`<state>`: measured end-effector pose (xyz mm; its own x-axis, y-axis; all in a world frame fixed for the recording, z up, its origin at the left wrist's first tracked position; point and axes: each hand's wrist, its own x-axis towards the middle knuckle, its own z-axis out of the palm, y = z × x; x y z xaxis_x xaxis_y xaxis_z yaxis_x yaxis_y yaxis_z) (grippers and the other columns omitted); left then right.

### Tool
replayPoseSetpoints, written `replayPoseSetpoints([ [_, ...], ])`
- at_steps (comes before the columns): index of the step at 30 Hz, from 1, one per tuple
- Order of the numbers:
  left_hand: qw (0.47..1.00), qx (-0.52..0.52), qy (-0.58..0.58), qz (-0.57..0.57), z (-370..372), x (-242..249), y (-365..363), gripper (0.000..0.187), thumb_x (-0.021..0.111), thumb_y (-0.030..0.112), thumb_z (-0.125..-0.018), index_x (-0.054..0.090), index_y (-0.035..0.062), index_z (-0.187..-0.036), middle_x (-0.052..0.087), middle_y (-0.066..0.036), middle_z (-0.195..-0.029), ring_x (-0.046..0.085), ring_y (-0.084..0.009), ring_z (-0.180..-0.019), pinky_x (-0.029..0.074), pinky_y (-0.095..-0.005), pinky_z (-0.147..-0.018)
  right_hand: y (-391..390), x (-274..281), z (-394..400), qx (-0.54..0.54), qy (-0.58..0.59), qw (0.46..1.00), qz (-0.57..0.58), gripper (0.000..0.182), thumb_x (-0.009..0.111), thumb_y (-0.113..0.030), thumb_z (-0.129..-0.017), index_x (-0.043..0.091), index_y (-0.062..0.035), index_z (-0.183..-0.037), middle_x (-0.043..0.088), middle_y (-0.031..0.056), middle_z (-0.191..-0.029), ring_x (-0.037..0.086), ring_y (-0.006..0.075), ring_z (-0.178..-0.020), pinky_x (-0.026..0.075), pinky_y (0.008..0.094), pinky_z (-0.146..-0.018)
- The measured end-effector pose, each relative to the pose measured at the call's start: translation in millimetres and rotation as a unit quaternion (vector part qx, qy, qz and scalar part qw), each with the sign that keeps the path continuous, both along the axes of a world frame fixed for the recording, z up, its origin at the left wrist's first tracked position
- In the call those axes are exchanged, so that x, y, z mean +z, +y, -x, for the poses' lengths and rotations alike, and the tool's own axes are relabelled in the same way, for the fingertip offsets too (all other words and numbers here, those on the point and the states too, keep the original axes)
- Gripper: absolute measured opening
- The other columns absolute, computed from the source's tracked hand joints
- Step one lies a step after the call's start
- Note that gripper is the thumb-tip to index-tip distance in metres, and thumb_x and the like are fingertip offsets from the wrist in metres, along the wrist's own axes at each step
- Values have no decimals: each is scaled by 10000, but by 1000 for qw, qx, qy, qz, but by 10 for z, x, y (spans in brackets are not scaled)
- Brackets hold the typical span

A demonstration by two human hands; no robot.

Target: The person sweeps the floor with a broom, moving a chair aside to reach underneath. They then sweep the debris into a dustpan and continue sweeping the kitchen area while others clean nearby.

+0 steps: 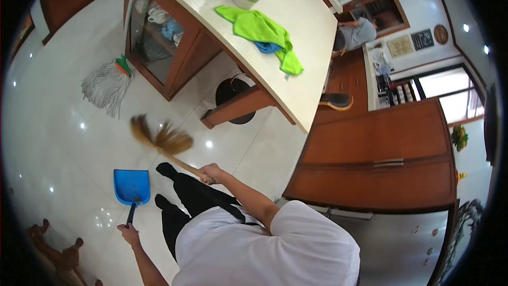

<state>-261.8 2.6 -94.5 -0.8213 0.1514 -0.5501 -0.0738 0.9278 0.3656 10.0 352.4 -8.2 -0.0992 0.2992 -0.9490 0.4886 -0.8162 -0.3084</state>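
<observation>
My right hand [211, 172] is closed around the handle of a soft broom [174, 140]. Its brown bristles fan out over the tiled floor and look blurred. In my left hand [128, 233] is the dark handle of a blue dustpan [132, 184], whose pan is at floor level. A few small dark specks show inside it. The bristles and the pan are apart, with my black-clad feet beside them. A string mop [108, 85] with a grey head and green-orange clamp rests on the floor beyond the broom.
A pale-topped counter [312, 79] bears a green cloth [264, 32], a blue cloth and bottles. Beneath it is a round black object [233, 95]. A brown dog [58, 251] is at lower left. Another person [357, 33] stands at the far counter. Wooden cabinets [370, 153] line the right.
</observation>
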Motion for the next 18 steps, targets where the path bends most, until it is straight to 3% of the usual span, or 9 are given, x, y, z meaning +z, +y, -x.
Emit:
replayPoseSetpoints([
  [1,996,52,-71,-18,-50,93,59,301,486,126,-785,314,34,-1015,562,-224,-789,568,-335,-503,470,-379,-439,-102,80,-84,-35,57,996,58,172,534,-175,-776,499,-11,-809,476,96,-548,427,115,-387,325,213,-291],
  [3,995,38,-91,-17,-119,177,90,327,429,114,-809,270,36,-1084,557,-223,-782,553,-290,-433,461,-343,-381,-240,291,-261,-71,119,984,110,184,534,-176,-778,488,-10,-841,485,101,-584,421,104,-394,333,197,-296],
  [5,997,2,-80,-18,-145,191,70,328,408,123,-818,283,58,-1114,558,-212,-765,549,-284,-427,464,-351,-394,-377,638,-463,-148,174,958,172,273,499,-201,-815,450,-14,-1008,468,96,-658,382,70,-407,302,161,-302],
  [6,996,-12,-80,-29,-153,154,55,311,408,131,-820,304,70,-1107,559,-206,-747,545,-279,-418,463,-347,-393,-444,807,-543,-155,178,957,171,273,499,-201,-815,450,-14,-1008,468,96,-658,382,70,-407,302,161,-302],
  [8,996,-35,-78,-30,-159,149,48,273,413,145,-819,357,92,-1080,563,-184,-691,541,-267,-409,463,-341,-396,-545,1144,-683,-284,238,896,242,225,480,-199,-830,437,-5,-935,430,56,-644,346,49,-409,293,155,-310],
  [9,996,-42,-75,-28,-137,119,43,273,413,145,-819,357,92,-1080,563,-184,-691,541,-267,-409,463,-341,-396,-574,1284,-728,-291,242,893,242,225,480,-199,-830,437,-5,-935,430,56,-644,346,49,-409,293,155,-310],
  [11,995,-51,-78,-38,-102,-16,-2,275,414,148,-818,359,96,-1083,566,-170,-677,545,-260,-418,461,-340,-391,-575,1493,-782,-381,318,823,276,150,454,-184,-843,414,-43,-812,392,21,-618,335,41,-412,285,151,-317],
  [15,994,-52,-61,-78,-21,-269,-119,233,453,163,-803,426,55,-1008,568,-158,-701,557,-270,-456,462,-339,-371,-373,1450,-629,-399,335,835,176,137,453,-111,-810,374,-65,-707,367,2,-580,335,43,-411,296,165,-326],
  [18,995,-39,-79,-47,-48,178,59,203,435,144,-805,460,37,-976,571,-137,-690,566,-221,-454,463,-316,-429,78,1330,-479,-412,372,817,157,128,447,-62,-770,376,-67,-663,348,-10,-546,327,43,-413,289,169,-343],
])
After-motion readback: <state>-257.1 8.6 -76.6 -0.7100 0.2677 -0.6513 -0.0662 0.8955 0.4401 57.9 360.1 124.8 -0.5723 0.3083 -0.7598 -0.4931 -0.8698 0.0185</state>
